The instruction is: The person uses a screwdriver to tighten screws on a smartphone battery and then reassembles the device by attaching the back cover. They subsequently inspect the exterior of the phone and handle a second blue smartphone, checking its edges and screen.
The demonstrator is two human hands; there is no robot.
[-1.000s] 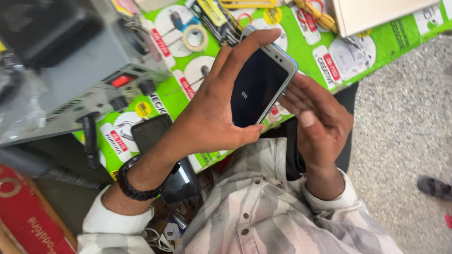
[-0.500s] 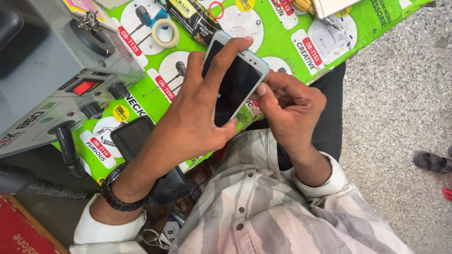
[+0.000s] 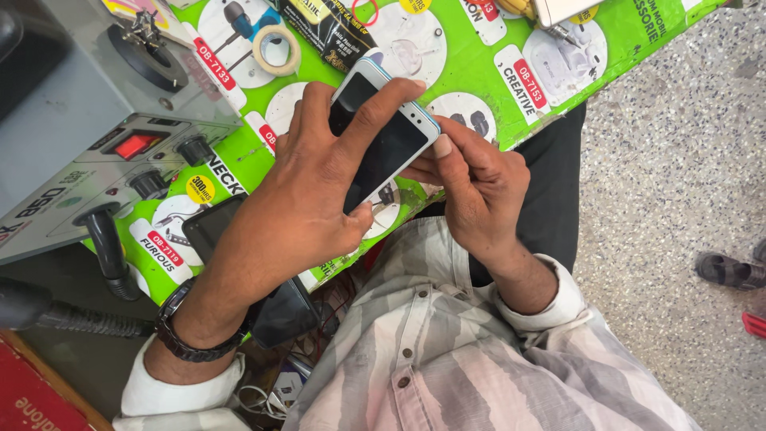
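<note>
Seen from above, close to the camera, a person's chest in a striped grey and white button shirt (image 3: pixel 447 351) fills the bottom of the view, with dark trousers (image 3: pixel 550 199) above it. On the left forearm sits a black wristwatch (image 3: pixel 187 335) just above a white cuff. The left hand (image 3: pixel 299 207) wraps around a white smartphone (image 3: pixel 383 132) with a dark, unlit screen, gripping it from the side with the fingers curled over the glass and the forefinger stretched across the upper end. The right hand (image 3: pixel 475 187) meets it from the other side, fingers closed against the phone's lower right edge, the thumb pressed at the rim near the top corner. Both hands are together, clamped on the phone, which is held tilted in the air just above the near edge of a table. Under the left wrist lies another dark phone (image 3: pixel 211 227), flat on a bright green printed table cover (image 3: pixel 479 72) showing pictures of earphones. To the left stands a grey metal machine (image 3: pixel 96 120) with a red switch and black knobs, and a black hose (image 3: pixel 104 251) hangs from its front. Farther off on the cover lie a roll of tape (image 3: pixel 277 48) and a black packet (image 3: pixel 331 28). On the right is speckled stone floor (image 3: pixel 678 160), where a sandalled foot (image 3: pixel 730 270) of another person shows at the edge.
</note>
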